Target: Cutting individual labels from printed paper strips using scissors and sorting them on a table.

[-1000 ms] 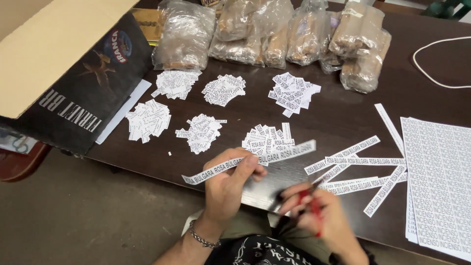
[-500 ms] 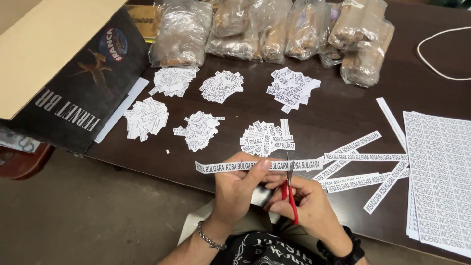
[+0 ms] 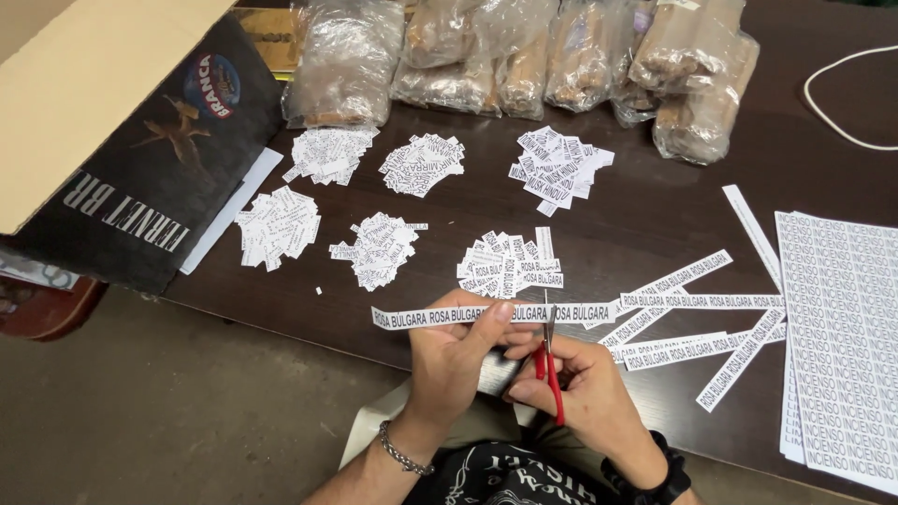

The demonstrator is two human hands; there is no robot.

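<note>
A dark brown counter (image 3: 655, 215) is filling most of the view, its near edge running diagonally over a dull grey-brown floor (image 3: 168, 411) on the near left. At the far left a cardboard box (image 3: 112, 140) with a pale flap and a dark printed side is sitting on the counter's corner, with a white sheet (image 3: 229, 210) sticking out from under it. Along the far edge, clear plastic bags (image 3: 524, 56) of brownish bundles are lying packed side by side, and a white cord (image 3: 828, 103) is curving at the far right. Nearer in, six small heaps of cut paper labels (image 3: 393, 248) are lying apart from one another in two rows. To the right, several long printed strips (image 3: 692, 304) are lying crossed over each other, just beside a stack of printed sheets (image 3: 842, 337) hanging over the near right edge. Nothing is blocking the hands from above. The left hand (image 3: 458, 355), wearing a chain bracelet (image 3: 402, 454), is pinching a paper strip (image 3: 430, 316) between thumb and fingers, holding it level just above the counter's near edge. The right hand (image 3: 580, 393), with a black band at the wrist, is closed around red-handled scissors (image 3: 550, 360), whose blades are pointing up and meeting the strip near its right part
</note>
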